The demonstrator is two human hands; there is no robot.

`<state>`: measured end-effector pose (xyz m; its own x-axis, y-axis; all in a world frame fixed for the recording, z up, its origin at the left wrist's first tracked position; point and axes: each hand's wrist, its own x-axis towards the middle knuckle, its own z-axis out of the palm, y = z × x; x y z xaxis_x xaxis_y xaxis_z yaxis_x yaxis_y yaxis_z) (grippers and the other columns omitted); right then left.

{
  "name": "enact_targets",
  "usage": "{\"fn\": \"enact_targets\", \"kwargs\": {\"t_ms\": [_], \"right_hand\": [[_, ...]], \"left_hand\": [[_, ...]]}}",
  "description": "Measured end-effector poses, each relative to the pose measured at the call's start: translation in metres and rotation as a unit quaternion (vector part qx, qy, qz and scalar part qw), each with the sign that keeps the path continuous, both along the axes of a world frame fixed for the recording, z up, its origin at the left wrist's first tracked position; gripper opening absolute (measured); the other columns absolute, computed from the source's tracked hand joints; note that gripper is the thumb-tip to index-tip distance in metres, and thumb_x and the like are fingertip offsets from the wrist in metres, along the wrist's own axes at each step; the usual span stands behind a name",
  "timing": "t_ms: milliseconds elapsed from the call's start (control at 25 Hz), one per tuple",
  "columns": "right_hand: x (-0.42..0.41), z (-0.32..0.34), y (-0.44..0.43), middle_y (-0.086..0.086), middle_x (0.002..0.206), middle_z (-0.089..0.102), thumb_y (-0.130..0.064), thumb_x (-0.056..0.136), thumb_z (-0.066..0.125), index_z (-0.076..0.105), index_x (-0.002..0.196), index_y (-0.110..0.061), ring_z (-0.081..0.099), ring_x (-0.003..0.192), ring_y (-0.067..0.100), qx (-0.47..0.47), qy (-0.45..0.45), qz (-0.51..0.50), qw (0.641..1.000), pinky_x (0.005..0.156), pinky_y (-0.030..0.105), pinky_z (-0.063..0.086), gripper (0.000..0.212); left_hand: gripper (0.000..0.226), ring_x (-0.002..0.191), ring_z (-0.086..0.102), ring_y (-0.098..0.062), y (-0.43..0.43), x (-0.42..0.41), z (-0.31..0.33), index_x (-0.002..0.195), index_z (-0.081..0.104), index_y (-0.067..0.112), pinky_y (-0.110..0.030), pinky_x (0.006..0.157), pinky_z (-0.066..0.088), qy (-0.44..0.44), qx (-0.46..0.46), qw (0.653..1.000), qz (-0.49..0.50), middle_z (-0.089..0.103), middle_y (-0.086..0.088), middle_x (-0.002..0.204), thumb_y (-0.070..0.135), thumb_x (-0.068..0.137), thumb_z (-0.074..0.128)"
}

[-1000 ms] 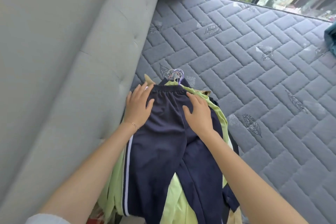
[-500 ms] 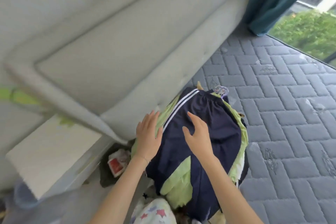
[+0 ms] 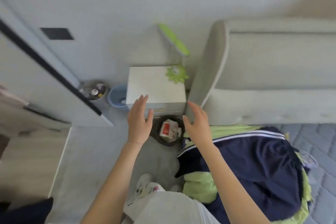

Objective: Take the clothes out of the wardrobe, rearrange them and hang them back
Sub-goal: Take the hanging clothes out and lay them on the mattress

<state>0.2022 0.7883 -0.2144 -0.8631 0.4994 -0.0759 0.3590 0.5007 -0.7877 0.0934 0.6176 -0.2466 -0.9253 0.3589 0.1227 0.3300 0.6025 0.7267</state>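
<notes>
Hovering in the air with nothing in them, the left hand (image 3: 139, 120) and right hand (image 3: 197, 125) are both released, fingers loose and spread, above the floor between the bedside cabinet (image 3: 156, 85) and the bed. The pile of clothes (image 3: 254, 169) lies at the corner of the mattress (image 3: 318, 147), just below the headboard (image 3: 263, 71). Navy trousers (image 3: 258, 154) with white side stripes are on top and a pale green garment (image 3: 200, 185) bulges out beneath, part of the heap hanging over the edge. That looks like a staging spot, flat and within reach for sorting, which would leave both hands free for the next garment. A white panel (image 3: 45, 63) with a dark strip stands at the left; whether it is the wardrobe door I cannot tell. Of the containers, the black wastebasket (image 3: 164, 142) by the cabinet holds a red-and-white packet (image 3: 165, 128) and crumpled white paper. The blue bucket (image 3: 118, 99) shows only something small at its bottom, and the clear tub (image 3: 94, 90) beside it holds small dark and shiny bits — too blurred to name. A green lamp (image 3: 177, 74) sits on the cabinet's back corner.
</notes>
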Motion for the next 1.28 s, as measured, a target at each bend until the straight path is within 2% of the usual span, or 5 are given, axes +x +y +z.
{"fn": "enact_targets", "kwargs": {"t_ms": [280,480,680,1080,1280], "right_hand": [[-0.094,0.020,-0.163,0.002,0.146,0.045,-0.013,0.095,0.058,0.043,0.144,-0.014,0.035,0.136,0.018,0.024,0.025,0.215,0.976,0.112,0.020,0.022,0.051],[-0.151,0.028,-0.304,0.001,0.144,0.047,-0.014,0.094,0.059,0.043,0.143,-0.015,0.039,0.133,0.019,0.007,0.038,0.317,0.948,0.112,0.028,0.029,0.052],[-0.197,0.037,-0.429,-0.002,0.148,0.043,-0.017,0.096,0.057,0.039,0.147,-0.018,0.034,0.138,0.015,0.014,0.068,0.395,0.916,0.111,0.020,0.021,0.054],[-0.266,0.044,-0.591,-0.001,0.148,0.042,-0.015,0.097,0.054,0.037,0.148,-0.017,0.033,0.138,0.015,-0.004,0.064,0.543,0.837,0.109,0.018,0.021,0.053],[-0.310,0.041,-0.666,-0.002,0.149,0.040,-0.018,0.098,0.053,0.035,0.148,-0.023,0.031,0.138,0.015,-0.018,0.061,0.622,0.780,0.109,0.025,0.025,0.053]], "left_hand": [[0.046,0.141,0.035,-0.026,-0.190,-0.017,0.024,0.142,0.044,0.007,-0.045,0.116,0.027,0.022,0.008,0.977,0.210,0.042,-0.011,0.149,0.014,0.097,0.052],[0.046,0.141,0.033,-0.022,-0.335,-0.028,0.032,0.144,0.041,0.007,-0.044,0.116,0.027,0.017,0.019,0.954,0.299,0.040,-0.008,0.150,0.014,0.099,0.050],[0.049,0.144,0.027,-0.017,-0.458,-0.039,0.040,0.148,0.035,0.012,-0.041,0.118,0.025,0.028,0.012,0.930,0.367,0.035,-0.004,0.154,0.021,0.101,0.046],[0.048,0.144,0.028,-0.016,-0.591,-0.036,0.034,0.146,0.037,0.012,-0.035,0.119,0.022,0.026,0.023,0.844,0.535,0.035,-0.002,0.154,0.025,0.101,0.046],[0.050,0.145,0.025,-0.016,-0.636,-0.055,0.034,0.148,0.034,0.015,-0.043,0.118,0.024,0.017,0.050,0.791,0.610,0.031,-0.002,0.156,0.027,0.101,0.045]]}}
